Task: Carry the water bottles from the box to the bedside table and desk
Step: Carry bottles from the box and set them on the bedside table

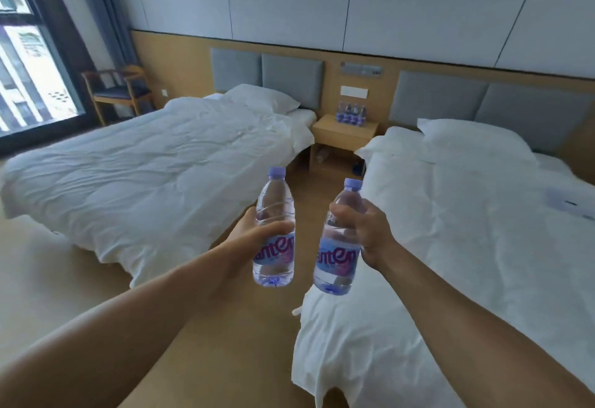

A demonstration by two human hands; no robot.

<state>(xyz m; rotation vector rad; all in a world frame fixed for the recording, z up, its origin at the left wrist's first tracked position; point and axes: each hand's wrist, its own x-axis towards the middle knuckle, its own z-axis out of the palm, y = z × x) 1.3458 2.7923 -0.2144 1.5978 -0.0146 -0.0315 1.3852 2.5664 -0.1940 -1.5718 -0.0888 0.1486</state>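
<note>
My left hand (249, 235) grips a clear water bottle (275, 204) with a purple cap and purple label, held upright. My right hand (365, 230) grips a second, matching bottle (338, 266), tilted slightly right. Both are held out over the aisle between two beds. Far ahead stands the wooden bedside table (341, 135), with several more purple bottles (351, 114) in a row on its top. Neither the box nor a desk is in view.
A white bed (145, 162) lies to the left and another white bed (467, 230) to the right, with a wood-floor aisle (244, 327) between them. A wooden chair (117, 93) stands by the window at the far left. A pale flat item (570, 203) lies on the right bed.
</note>
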